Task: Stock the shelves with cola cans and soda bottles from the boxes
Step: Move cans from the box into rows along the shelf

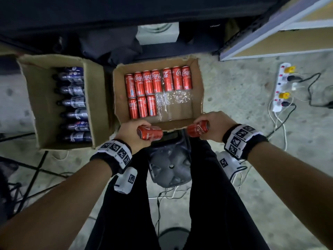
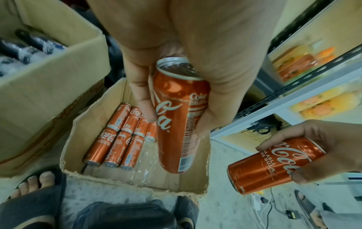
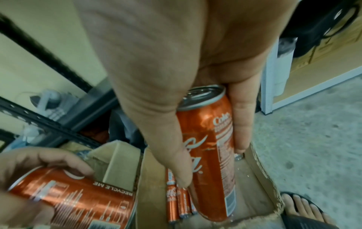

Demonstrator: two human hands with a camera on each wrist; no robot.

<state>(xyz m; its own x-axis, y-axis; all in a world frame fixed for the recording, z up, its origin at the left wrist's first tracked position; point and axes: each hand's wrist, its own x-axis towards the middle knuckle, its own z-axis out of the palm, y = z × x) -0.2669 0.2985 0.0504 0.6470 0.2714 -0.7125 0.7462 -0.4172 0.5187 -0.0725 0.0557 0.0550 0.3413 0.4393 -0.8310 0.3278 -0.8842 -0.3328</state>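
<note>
The left hand [image 1: 134,131] and the right hand [image 1: 210,126] each grip one cola can [image 1: 150,132] above the open can box [image 1: 197,91], so the next move is probably carrying both to the shelves [image 1: 281,33].

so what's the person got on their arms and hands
Both forearms are bare, no sleeves. Each wrist carries a black band faced with white squares printed with black square-code markers; the right wrist's band is alike. A white boxy camera unit with one more marker hangs under each wrist. The left hand and right hand are ungloved.
</note>
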